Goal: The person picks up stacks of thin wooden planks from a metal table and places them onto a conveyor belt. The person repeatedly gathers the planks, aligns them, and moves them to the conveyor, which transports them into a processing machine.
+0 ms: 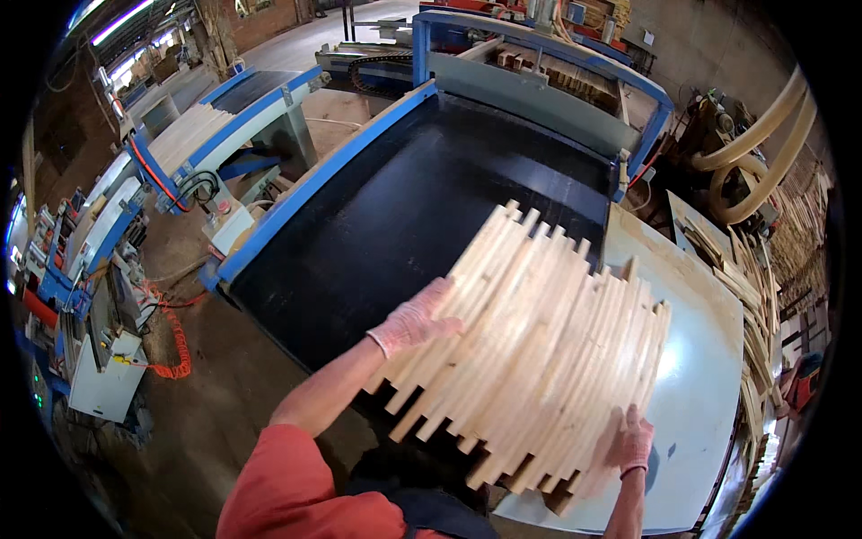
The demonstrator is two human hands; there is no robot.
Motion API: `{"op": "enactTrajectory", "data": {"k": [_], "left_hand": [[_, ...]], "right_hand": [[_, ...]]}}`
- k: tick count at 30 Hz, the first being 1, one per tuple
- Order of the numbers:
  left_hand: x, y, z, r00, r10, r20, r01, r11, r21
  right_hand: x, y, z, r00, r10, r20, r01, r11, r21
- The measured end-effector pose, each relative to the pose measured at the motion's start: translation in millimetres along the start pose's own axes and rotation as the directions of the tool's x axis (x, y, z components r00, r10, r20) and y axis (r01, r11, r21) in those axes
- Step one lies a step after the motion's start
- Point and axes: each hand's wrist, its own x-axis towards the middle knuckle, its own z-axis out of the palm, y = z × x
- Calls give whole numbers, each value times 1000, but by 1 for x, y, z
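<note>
A wide layer of pale wooden strips [534, 346] lies side by side in front of me, their ends uneven. It spans the black conveyor belt [359, 225] and the light metal table [696, 359] on the right, and its near ends overhang the belt's front edge. My left hand [417, 321], in a pinkish knit glove, grips the left side of the layer, thumb over the top strips. At the near right corner my right hand [636, 440], gloved alike, is closed against the outermost strips. The undersides of the strips and some fingertips are hidden.
A blue frame [539, 36] arches over the belt's far end, and a blue rail [323, 184] runs along its left. Another conveyor [224, 112] bearing strips stands at the left. Thick hoses [763, 153] and loose wood scraps [750, 287] lie at the right.
</note>
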Motion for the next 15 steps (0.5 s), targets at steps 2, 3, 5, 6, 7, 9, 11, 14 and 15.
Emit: {"op": "enactTrajectory", "data": {"k": [2,3,5,6,7,9,11,14,15], "left_hand": [[3,-43,-93,999,0,-49,22,898,439],[0,-44,-126,998,-8,-61,42,808,587],[1,-75,-178,993,12,-119,78,691,719],[-1,-83,-205,990,-29,-136,123,634,763],[-1,-85,-227,981,-91,-173,193,586,787],[6,-103,-267,946,-195,-258,321,461,827],[13,-120,-297,881,-300,-366,468,432,771],[18,-148,-335,845,-299,-444,535,458,710],[22,-162,-342,844,-261,-469,536,474,699]], "right_hand": [[-26,-95,70,994,72,77,-78,994,82],[-40,-120,89,992,47,115,-60,992,110],[-41,-153,135,988,29,154,-32,999,18],[-47,-181,158,969,78,233,-104,989,100],[-53,-207,179,944,115,308,-176,969,176],[-56,-235,234,961,-67,267,29,989,144],[-65,-286,272,940,31,340,-67,993,96],[-83,-360,304,934,-81,348,97,995,-28],[-83,-371,315,939,-61,339,99,990,-96]]}}
